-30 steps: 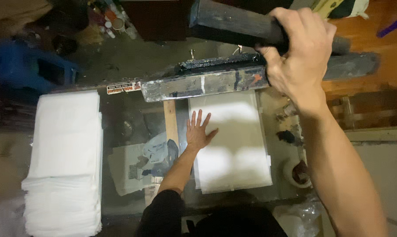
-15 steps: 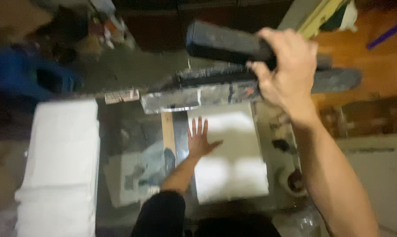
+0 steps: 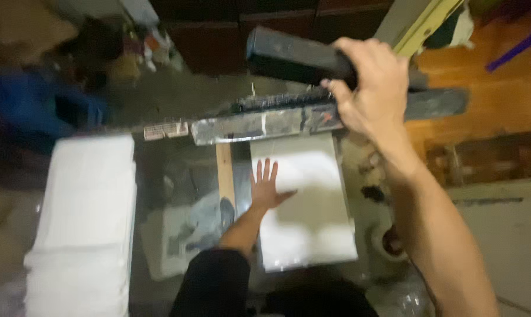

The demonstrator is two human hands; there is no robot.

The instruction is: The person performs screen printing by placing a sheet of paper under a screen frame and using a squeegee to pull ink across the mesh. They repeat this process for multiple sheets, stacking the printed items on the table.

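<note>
A dark frame (image 3: pixel 312 58) is gripped at its near edge by the right hand (image 3: pixel 371 88), fingers closed round it, and is held raised above the table. The left hand (image 3: pixel 266 186) is laid flat and open, fingers spread, on a white sheet (image 3: pixel 312 223) that lies on the glass table (image 3: pixel 177 170) below the frame. A paint-stained bar (image 3: pixel 259 124) is seen across the sheet's far edge, and a wooden strip (image 3: pixel 224 176) just beside its left edge. A tall stack of white sheets (image 3: pixel 83 223) is set well to the left. The picture is blurred.
</note>
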